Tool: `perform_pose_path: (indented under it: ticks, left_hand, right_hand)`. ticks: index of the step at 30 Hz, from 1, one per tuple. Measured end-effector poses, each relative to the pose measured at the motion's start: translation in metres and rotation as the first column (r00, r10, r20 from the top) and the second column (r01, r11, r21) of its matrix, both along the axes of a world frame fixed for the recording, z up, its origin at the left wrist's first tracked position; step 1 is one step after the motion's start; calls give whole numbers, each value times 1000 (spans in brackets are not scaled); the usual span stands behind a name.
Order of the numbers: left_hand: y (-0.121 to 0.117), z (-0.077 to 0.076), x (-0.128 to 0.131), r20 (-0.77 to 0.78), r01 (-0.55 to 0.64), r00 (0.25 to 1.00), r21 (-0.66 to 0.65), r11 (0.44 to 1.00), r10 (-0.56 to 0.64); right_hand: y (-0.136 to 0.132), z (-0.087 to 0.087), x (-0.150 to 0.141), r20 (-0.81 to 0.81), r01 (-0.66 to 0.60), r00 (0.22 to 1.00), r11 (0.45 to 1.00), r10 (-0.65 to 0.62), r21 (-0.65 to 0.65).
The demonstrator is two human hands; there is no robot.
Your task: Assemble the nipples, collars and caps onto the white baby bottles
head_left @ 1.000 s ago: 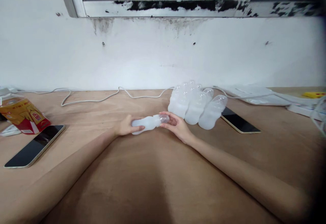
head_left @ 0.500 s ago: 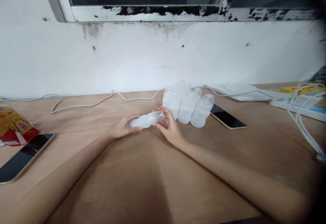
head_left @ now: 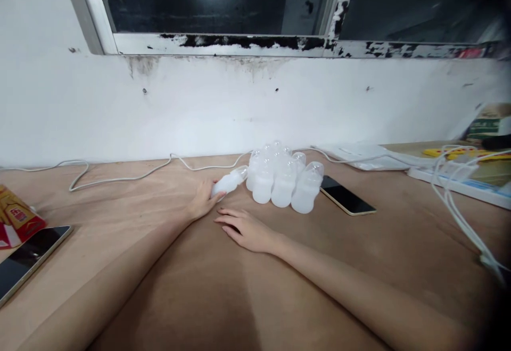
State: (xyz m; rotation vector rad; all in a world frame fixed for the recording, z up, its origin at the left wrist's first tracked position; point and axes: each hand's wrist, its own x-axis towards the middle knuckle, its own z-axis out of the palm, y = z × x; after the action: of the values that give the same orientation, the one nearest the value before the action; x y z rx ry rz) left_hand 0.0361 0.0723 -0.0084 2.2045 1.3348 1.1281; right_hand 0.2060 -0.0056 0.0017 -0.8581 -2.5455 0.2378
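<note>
My left hand (head_left: 205, 200) is closed around the lower part of a white baby bottle (head_left: 228, 182) with a clear domed cap. The bottle is tilted, its cap pointing right and up toward a group of similar baby bottles (head_left: 282, 183). Those stand upright, packed close together, several in number. My right hand (head_left: 247, 228) rests low over the table, in front of the held bottle and apart from it. Its fingers are stretched out to the left, with nothing in them.
A phone (head_left: 347, 195) lies right of the bottles, another phone (head_left: 32, 260) at the left beside a red and yellow box (head_left: 18, 218). A white cable (head_left: 120, 179) runs along the wall. At the right are a white plastic bag (head_left: 359, 155) and a power strip (head_left: 467, 183).
My right hand has let go of the bottle's capped end and come down nearer me. My left hand still holds the bottle, now tipped more upward beside the group. The view has shifted.
</note>
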Motion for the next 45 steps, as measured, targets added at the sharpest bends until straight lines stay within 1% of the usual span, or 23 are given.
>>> perform_pose_path:
  ticks: [3, 6, 8, 10, 12, 14, 19, 24, 27, 33, 34, 35, 37, 38, 40, 41, 43, 45]
  left_hand:
    - [9, -1, 10, 63, 46, 997, -28, 999, -44]
    - [14, -4, 8, 133, 76, 989, -39, 996, -70]
    - [13, -5, 5, 183, 149, 973, -50, 988, -138]
    - [9, -5, 5, 222, 246, 948, -67, 967, -226]
    - [5, -2, 11, 235, 328, 924, -83, 941, -301]
    - [4, 1, 21, 224, 364, 914, -81, 928, -339]
    - [14, 4, 42, 130, 281, 952, -6, 960, -278]
    - [15, 4, 46, 120, 260, 959, -14, 965, -257]
    - [13, 4, 48, 131, 269, 955, -19, 963, -265]
    - [13, 0, 52, 171, 343, 927, -18, 939, -335]
    - [12, -1, 50, 152, 324, 936, -19, 946, -317]
    - [9, -2, 46, 94, 283, 955, -21, 959, -280]
    - [-2, -4, 30, -89, 170, 981, -21, 985, -171]
    - [-11, -4, 19, -227, 130, 965, -16, 991, -131]
    - [-31, -3, -6, -330, 158, 930, -39, 987, -162]
    - [-42, -1, -19, -425, 163, 890, -45, 986, -167]
    - [-62, 4, -39, -554, 184, 807, -88, 979, -202]
    - [-75, 9, -50, -617, 191, 756, -109, 975, -217]
  right_hand:
    - [-1, 1, -1, 13, 13, 1000, 1000, -13, 13]
    - [-1, 1, -2, 15, 13, 1000, 1000, -13, 14]
    - [-1, 1, -2, 14, 13, 1000, 1000, -13, 25]
    - [-1, 1, -3, 2, 13, 1000, 999, -13, 42]
    - [-1, 0, -4, -16, 12, 1000, 998, -11, 60]
    - [0, 0, -5, -28, 9, 1000, 997, -7, 73]
    - [0, -1, -4, -31, -3, 1000, 998, 5, 59]
    - [1, -1, -4, -30, -4, 1000, 998, 6, 61]
    - [1, -1, -4, -25, -6, 1000, 998, 7, 55]
    - [-1, 1, -4, -25, -5, 1000, 999, 6, 44]
    - [-1, 1, -4, -18, -5, 1000, 999, 6, 42]
    - [-1, 1, -4, -8, -2, 1000, 999, 2, 44]
    - [-1, 1, -3, 23, 16, 1000, 998, -17, 57]
    - [-1, 1, -2, 40, 40, 998, 997, -43, 64]
    - [1, 0, 1, 87, 88, 992, 994, -93, 61]
    - [1, -1, 3, 122, 93, 988, 995, -98, 46]
    - [3, -2, 7, 197, 65, 978, 998, -64, 1]
    - [4, -2, 10, 252, 21, 968, 999, -12, -33]
